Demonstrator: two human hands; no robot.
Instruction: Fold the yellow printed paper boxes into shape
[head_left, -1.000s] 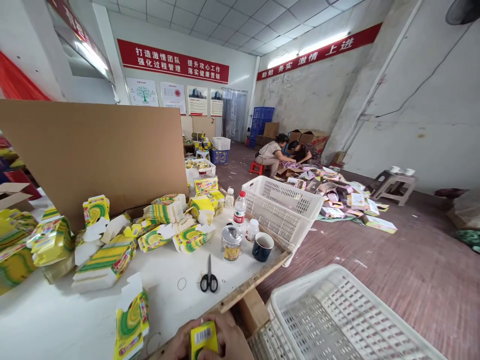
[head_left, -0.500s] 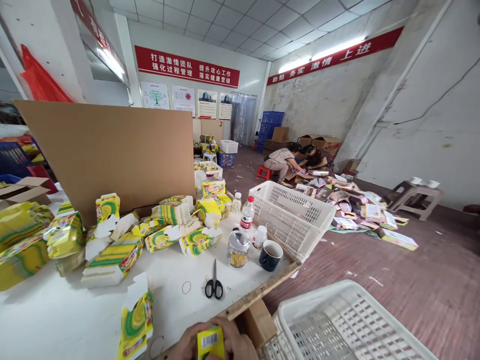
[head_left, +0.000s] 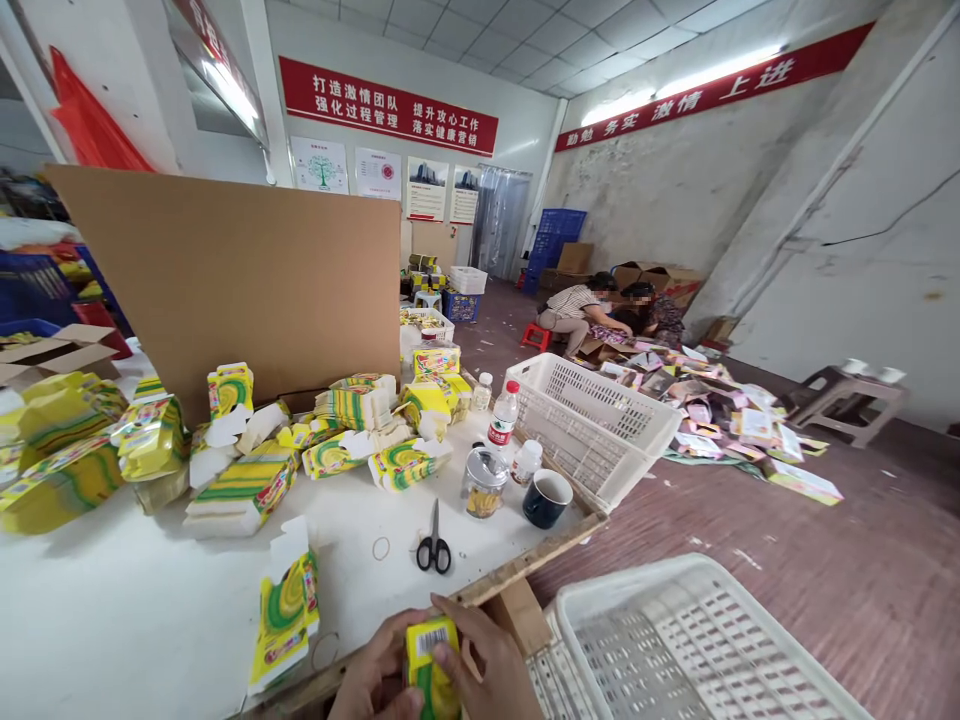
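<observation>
A small yellow and green carton (head_left: 433, 668) with a barcode on its top end is between my two hands, at the table's front edge. My left hand (head_left: 373, 672) wraps its left side, thumb low on the front. My right hand (head_left: 491, 665) grips it from the right, its thumb pressed just below the barcode. Left of my hands, one flattened carton (head_left: 287, 605) with a white flap lies on the white table (head_left: 150, 620). Black-handled scissors (head_left: 433, 545) and a rubber band (head_left: 381, 548) lie beyond my hands.
Stacks of flattened cartons (head_left: 244, 490) spread along the left and back. A lidded jar (head_left: 484, 485), a dark mug (head_left: 546, 500) and a red-capped bottle (head_left: 504, 415) stand right. White crates (head_left: 592, 430) flank the table. A cardboard sheet (head_left: 247, 285) stands behind; two people (head_left: 574, 310) sit farther off.
The view has tilted down and shifted slightly left, so more of my hands and the carton shows. My right thumb now lies across the carton's front below the barcode.
</observation>
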